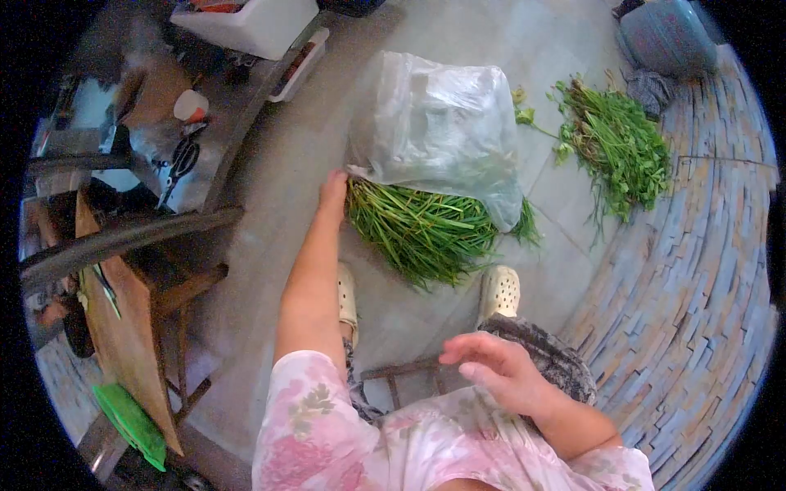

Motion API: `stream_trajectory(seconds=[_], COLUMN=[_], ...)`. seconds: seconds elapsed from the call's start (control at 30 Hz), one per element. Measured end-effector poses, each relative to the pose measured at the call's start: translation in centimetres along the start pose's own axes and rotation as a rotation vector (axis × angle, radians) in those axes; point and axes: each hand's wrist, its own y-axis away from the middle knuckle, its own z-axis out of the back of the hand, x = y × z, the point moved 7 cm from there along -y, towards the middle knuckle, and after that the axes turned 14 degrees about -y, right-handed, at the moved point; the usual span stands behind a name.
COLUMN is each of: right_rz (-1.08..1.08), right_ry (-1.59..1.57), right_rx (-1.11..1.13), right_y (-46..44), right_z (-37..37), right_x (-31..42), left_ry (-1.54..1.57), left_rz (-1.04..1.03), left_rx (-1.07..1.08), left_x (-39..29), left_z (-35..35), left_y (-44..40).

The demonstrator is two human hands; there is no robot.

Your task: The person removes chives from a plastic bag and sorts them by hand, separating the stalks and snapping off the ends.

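Observation:
My left hand [333,190] reaches forward to the left corner of a clear plastic bag [446,114]. Its fingers look closed on the bag's edge, though they are partly hidden. Under and in front of the bag lies a big heap of long, thin green leaves [417,233], like garlic chives, partly covered by the plastic. My right hand [503,372] hovers near my lap, fingers loosely bent and apart from the thumb, holding nothing.
A bunch of leafy herbs [618,147] lies on the floor at right, near a blue-grey bucket [667,37]. On the left stand a table with black scissors [182,159], a white box [254,24] and a wooden stool [123,327]. My cream clogs [499,293] flank the heap.

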Motion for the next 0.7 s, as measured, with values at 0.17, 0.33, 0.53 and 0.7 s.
stream_trajectory(seconds=[0.17,0.33,0.53,0.7], right_rz=[0.073,0.071,0.068,0.074], right_ry=[0.073,0.097,0.098,0.211], right_rx=[0.044,0.043,0.032,0.034], right_y=[0.1,-0.1,0.2,-0.2], right_z=[-0.2,-0.1,-0.1,0.2], right_x=[0.2,0.5,0.3,0.4], left_ry=[-0.565,-0.594,0.329,0.648], left_rz=[-0.782,-0.623,-0.054,0.461], left_rx=[-0.560,0.295,-0.194,-0.606], left_x=[-11.5,-10.5,-5.8,3.8], left_z=[5.2,-1.5,2.0,1.1], left_y=[4.5,2.0,-1.3,4.9])
